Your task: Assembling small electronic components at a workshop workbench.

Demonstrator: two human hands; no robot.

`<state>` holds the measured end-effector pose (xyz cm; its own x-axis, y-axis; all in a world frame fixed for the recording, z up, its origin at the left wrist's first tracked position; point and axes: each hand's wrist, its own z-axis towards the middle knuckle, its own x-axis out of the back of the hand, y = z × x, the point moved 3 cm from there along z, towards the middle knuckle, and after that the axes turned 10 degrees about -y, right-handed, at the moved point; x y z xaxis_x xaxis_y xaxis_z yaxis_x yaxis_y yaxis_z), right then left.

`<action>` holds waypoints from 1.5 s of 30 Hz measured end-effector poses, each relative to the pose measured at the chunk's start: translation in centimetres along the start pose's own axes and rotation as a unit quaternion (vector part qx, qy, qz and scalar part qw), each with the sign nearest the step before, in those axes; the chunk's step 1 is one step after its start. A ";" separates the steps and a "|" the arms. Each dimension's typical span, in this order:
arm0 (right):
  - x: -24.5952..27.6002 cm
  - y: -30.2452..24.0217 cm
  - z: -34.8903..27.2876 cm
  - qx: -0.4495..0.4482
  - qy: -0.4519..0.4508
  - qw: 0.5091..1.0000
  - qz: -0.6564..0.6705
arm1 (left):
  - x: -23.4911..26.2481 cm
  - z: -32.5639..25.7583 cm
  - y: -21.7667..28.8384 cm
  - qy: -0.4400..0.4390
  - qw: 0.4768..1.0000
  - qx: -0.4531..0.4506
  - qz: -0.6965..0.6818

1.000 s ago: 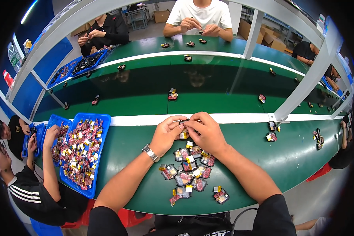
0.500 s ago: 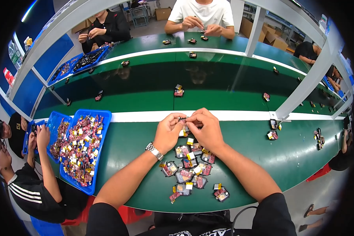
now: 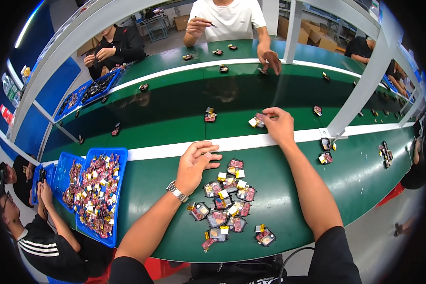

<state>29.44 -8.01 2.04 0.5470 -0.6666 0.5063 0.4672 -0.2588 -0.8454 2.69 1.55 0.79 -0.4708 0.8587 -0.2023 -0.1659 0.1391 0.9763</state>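
Head view — right hand [image 3: 280, 127]: grip closed on a small red-and-black part with a yellow tab [image 3: 258, 120], fingertips pinching it at the near edge of the dark green belt [image 3: 175, 106]; a second ago both hands were together over the white strip. Left hand [image 3: 196, 163]: grip open, fingers spread, holding nothing, resting on the green table [image 3: 364, 189] just left of the pile of like parts [image 3: 227, 201]. Metal watch [image 3: 177, 191] on left wrist. Blue tray [image 3: 99, 194] of loose parts at far left. Single part [image 3: 209, 115] on the belt, left of the held one.
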 end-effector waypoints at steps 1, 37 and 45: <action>0.8 1.4 0.7 0.000 0.031 1.000 0.000 | -0.3 0.0 0.3 -0.004 1.000 0.003 0.010; -8.4 -7.9 -10.1 0.355 -0.219 0.899 0.133 | 3.7 -1.3 0.3 -0.024 0.999 0.029 -0.018; -8.4 -7.0 -10.5 0.374 -0.171 0.912 0.017 | 2.5 -1.6 0.5 0.015 0.999 0.025 0.023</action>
<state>14.26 -7.96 1.87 0.6945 -0.3753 0.6139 0.7191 0.3912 -0.5743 0.03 2.91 0.61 -0.5022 0.8499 -0.1594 -0.1005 0.1258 0.9870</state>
